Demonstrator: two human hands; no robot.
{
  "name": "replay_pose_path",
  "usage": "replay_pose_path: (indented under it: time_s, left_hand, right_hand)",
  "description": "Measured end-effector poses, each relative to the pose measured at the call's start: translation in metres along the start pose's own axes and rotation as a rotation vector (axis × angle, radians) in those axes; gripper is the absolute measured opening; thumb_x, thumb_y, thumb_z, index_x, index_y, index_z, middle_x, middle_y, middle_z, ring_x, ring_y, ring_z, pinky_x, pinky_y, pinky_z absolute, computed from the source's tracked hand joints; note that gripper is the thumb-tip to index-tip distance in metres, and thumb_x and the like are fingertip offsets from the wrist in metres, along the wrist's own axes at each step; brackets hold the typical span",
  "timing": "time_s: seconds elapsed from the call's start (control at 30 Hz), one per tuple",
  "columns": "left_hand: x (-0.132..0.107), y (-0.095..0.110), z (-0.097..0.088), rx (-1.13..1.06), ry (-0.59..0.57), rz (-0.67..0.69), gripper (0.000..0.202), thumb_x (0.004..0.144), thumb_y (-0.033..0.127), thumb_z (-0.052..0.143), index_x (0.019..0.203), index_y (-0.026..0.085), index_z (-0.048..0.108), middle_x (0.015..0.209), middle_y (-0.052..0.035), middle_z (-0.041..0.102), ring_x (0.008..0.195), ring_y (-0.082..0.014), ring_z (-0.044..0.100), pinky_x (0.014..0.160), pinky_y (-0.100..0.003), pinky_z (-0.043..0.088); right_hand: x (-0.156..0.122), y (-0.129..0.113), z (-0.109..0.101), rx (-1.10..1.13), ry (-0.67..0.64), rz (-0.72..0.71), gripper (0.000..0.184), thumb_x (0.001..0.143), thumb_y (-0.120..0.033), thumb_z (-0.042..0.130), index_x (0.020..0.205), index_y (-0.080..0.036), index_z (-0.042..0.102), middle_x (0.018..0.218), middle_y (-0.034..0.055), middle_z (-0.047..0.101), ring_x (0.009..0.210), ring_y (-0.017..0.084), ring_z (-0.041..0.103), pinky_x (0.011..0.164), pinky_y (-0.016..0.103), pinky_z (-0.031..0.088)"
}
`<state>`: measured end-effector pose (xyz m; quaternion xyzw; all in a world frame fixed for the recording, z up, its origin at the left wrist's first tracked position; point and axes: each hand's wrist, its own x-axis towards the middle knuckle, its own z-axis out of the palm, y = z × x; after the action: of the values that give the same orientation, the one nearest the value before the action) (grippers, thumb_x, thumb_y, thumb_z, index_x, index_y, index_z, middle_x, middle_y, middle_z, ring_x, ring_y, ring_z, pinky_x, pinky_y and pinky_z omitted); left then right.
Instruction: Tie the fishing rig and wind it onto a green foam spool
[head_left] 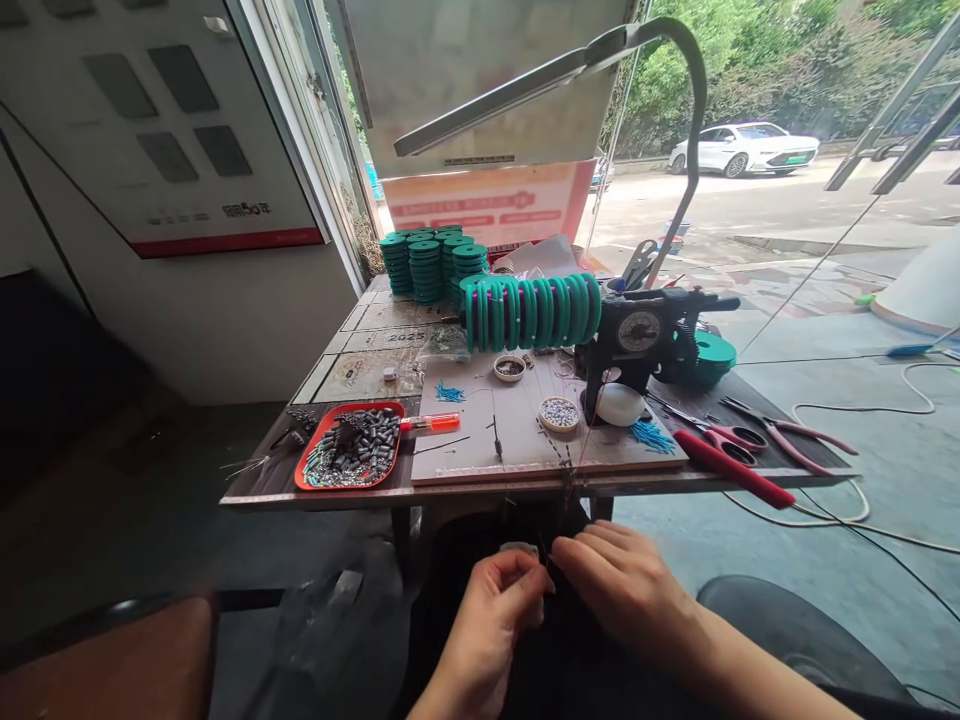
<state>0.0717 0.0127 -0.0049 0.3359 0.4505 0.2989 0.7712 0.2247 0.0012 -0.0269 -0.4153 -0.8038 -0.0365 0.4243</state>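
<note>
In front of my lap, just below the table's near edge, my left hand is closed in a pinch. Beside it my right hand is also closed, knuckles up, its thumb side nearly touching the left fingertips. A thin line comes down over the table edge to the fingers of both hands; its end is too fine to make out. Something small and whitish shows behind the left fingers. Above the hands lies a pale board with a small dark weight on a wire.
A red tray of grey metal cylinders stands left, beside an orange pen-like tool. Cups of beads, a black machine with green spools, scissors and red-handled pliers fill the table. A stool stands right.
</note>
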Motion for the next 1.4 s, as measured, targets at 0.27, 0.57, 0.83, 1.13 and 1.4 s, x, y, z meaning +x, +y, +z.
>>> replay_pose_path:
  time_s: [0.27, 0.57, 0.83, 1.13, 1.4]
  left_hand:
    - [0.006, -0.001, -0.008, -0.205, 0.039, -0.053, 0.022, 0.055, 0.024, 0.076, 0.060, 0.014, 0.058, 0.080, 0.0023, 0.050, 0.074, -0.0057, 0.048, 0.071, -0.023, 0.044]
    - [0.003, 0.009, -0.011, 0.052, 0.012, -0.059, 0.026, 0.059, 0.033, 0.073, 0.062, 0.014, 0.055, 0.065, 0.0037, 0.049, 0.063, -0.0019, 0.043, 0.060, -0.015, 0.031]
    - [0.008, 0.019, -0.020, 0.233, -0.069, -0.031, 0.037, 0.058, 0.046, 0.070, 0.057, 0.012, 0.057, 0.050, 0.0039, 0.047, 0.049, -0.0012, 0.038, 0.052, -0.017, 0.021]
    - [-0.004, 0.013, -0.048, 0.333, 0.068, 0.002, 0.028, 0.057, 0.038, 0.070, 0.051, 0.013, 0.059, 0.043, 0.0051, 0.047, 0.044, -0.0016, 0.038, 0.051, -0.017, 0.022]
    - [-0.006, 0.000, -0.039, 0.325, 0.134, 0.023, 0.016, 0.060, 0.023, 0.067, 0.049, 0.013, 0.059, 0.042, 0.0058, 0.047, 0.046, -0.0016, 0.040, 0.053, -0.017, 0.023]
  right_hand:
    - [-0.018, -0.011, 0.009, 0.359, -0.210, 0.537, 0.035, 0.090, -0.033, 0.039, 0.078, -0.006, 0.058, 0.066, 0.0000, 0.047, 0.059, -0.009, 0.035, 0.058, 0.001, 0.024]
    - [-0.031, -0.028, 0.034, 0.206, 0.043, 0.424, 0.038, 0.093, -0.023, 0.033, 0.073, -0.007, 0.061, 0.067, -0.0001, 0.049, 0.064, -0.010, 0.039, 0.065, 0.001, 0.025]
    - [-0.018, -0.014, 0.018, -0.129, 0.092, 0.005, 0.046, 0.096, -0.020, 0.028, 0.065, -0.004, 0.057, 0.056, 0.0051, 0.035, 0.064, -0.004, 0.025, 0.068, 0.012, 0.013]
    - [0.130, -0.007, 0.018, -0.338, -0.766, 0.008, 0.019, 0.086, -0.015, 0.045, 0.094, -0.013, 0.062, 0.088, 0.0049, 0.050, 0.083, -0.001, 0.043, 0.077, 0.009, 0.030]
    - [0.197, -0.027, 0.074, -0.376, -1.006, -0.002, 0.046, 0.093, -0.041, 0.036, 0.105, 0.002, 0.049, 0.089, 0.0045, 0.048, 0.095, -0.004, 0.045, 0.093, 0.010, 0.044]
